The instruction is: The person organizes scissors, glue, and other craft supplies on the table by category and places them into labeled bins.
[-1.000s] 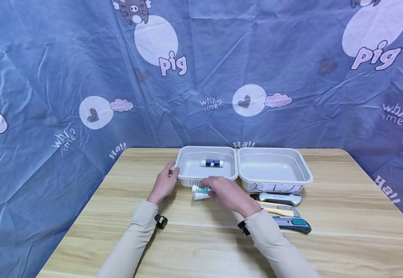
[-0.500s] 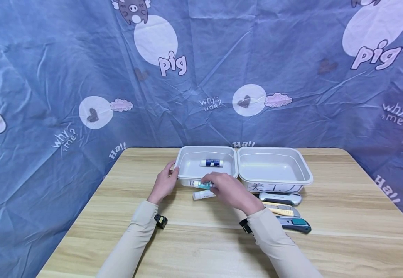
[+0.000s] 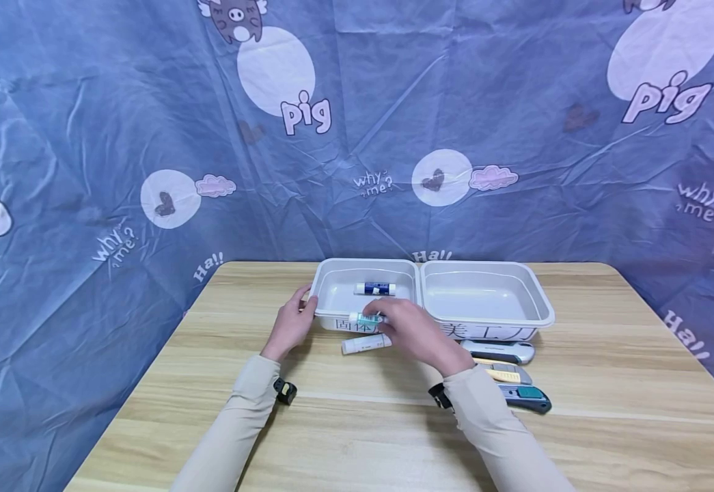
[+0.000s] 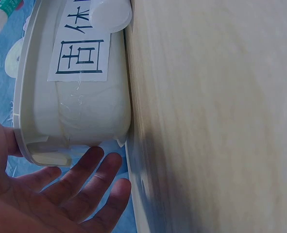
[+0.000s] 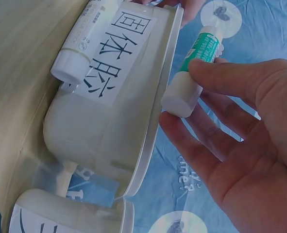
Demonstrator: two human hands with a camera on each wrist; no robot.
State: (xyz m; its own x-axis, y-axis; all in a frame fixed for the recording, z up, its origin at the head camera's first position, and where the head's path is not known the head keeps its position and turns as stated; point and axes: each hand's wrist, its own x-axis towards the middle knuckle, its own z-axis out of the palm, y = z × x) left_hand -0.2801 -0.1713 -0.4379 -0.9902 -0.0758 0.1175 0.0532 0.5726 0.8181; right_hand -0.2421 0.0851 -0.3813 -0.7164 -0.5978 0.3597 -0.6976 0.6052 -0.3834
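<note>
Green-and-white cylindrical plastic glue stick (image 5: pixel 199 52): pinched in the right hand (image 3: pixel 415 333), near the front rim of the left white plastic tub (image 3: pixel 365 269).
Left hand (image 3: pixel 292 324): fingers loosely spread at that tub's end, presumably steadying it.
Left paper label (image 5: pixel 119 52): 固体胶.
Right white plastic tub (image 3: pixel 486 273): label begins 美工.

3 glues (image 3: pixel 376 289) – 2 ctnrs (image 3: pixel 479 297) – 3 cutters (image 3: pixel 497 351)

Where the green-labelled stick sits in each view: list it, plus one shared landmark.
Head: below centre, the green-labelled stick in the right hand.
Left wrist: the green-labelled stick at the top-left corner.
Right wrist: the green-labelled stick above and right of centre.
Shared landmark: the paper label on the tray at the left hand, in all three.
</note>
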